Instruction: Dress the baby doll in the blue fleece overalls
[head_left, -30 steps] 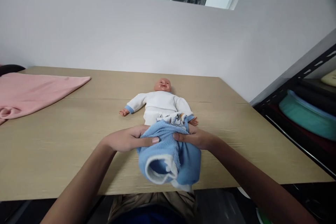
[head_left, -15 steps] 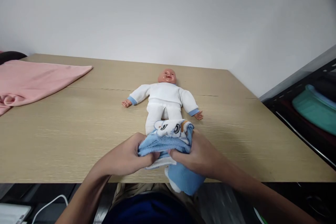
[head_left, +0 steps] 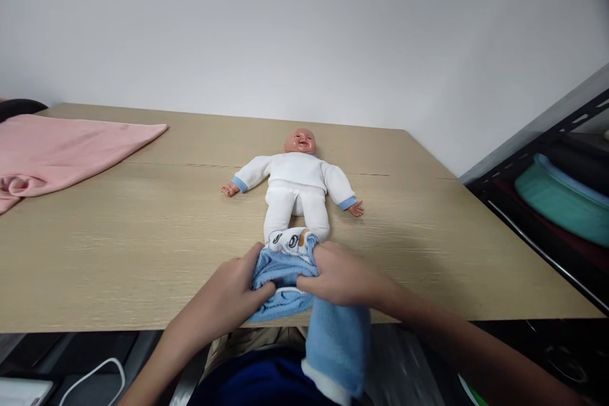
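A baby doll (head_left: pixel 297 171) in a white top and trousers with blue cuffs lies on its back on the table, arms spread and head away from me. Just below its legs I hold a bunched blue fleece baby garment (head_left: pixel 283 263) with an embroidered animal face. My left hand (head_left: pixel 238 282) grips the left side of its edge between thumb and fingers. My right hand (head_left: pixel 340 276) grips the right side, partly hidden in the cloth. One blue tube of the garment, white at its end, hangs over the table's front edge below my right hand.
A pink cloth (head_left: pixel 71 149) lies at the left of the wooden table (head_left: pixel 143 254). On the right stands a black rack (head_left: pixel 537 228) with a folded green item (head_left: pixel 561 196) on it. A pale wall (head_left: pixel 238 38) runs behind the table.
Both hands have shifted a little to the left with the garment, which is more gathered and lower. Its tube hangs further down. The doll has not moved.
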Demonstrator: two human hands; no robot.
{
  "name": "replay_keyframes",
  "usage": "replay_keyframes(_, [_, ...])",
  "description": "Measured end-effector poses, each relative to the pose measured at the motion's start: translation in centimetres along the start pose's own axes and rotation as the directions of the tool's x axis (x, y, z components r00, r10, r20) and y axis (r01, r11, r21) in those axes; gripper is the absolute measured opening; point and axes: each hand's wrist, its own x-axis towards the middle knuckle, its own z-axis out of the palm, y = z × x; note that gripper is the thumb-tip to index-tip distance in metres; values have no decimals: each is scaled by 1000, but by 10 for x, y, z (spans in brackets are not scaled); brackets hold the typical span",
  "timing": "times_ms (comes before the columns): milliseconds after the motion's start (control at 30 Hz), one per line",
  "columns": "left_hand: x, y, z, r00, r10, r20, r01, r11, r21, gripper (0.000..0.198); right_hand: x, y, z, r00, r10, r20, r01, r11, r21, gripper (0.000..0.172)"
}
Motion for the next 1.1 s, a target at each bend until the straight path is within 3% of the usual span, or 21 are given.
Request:
replay_keyframes(133, [2,-4,4,999,-21,34,19,997,71,35,-1,-8,12,999,46,-12,-47,987,-155,24])
replay_keyframes(267, [3,-7,3,999,-10,49,4,991,133,14,-6,-13,18,1000,4,-31,-10,982,-189,27])
replay_keyframes(400, [2,-12,8,997,-22,72,8,983,184,14,-9,-12,23,1000,-1,10,3,980,-201,30])
replay_keyframes(500, [3,-14,17,999,-32,15,28,978,208,36,-8,-10,26,999,11,32,-3,966,-260,32])
replay_keyframes(600, [6,-18,28,996,54,-72,-40,983,180,60,-5,-7,30,1000,18,11,-15,968,-249,31])
replay_keyframes(733, [12,-25,36,964,167,-209,-174,985,-15,46,0,6,36,998,66,-18,-68,987,-146,24])
replay_keyframes(867, [15,-31,35,955,234,-185,-288,882,-373,40,0,21,44,986,8,-164,4,997,76,27])
replay_keyframes(1000, [18,-31,26,952,265,-152,-305,857,-416,29,-1,29,46,952,-88,-294,148,971,190,39])
replay_keyframes(1100, [20,-30,16,945,309,-110,-327,858,-396,33,1,33,43,943,-87,-322,165,960,224,33])
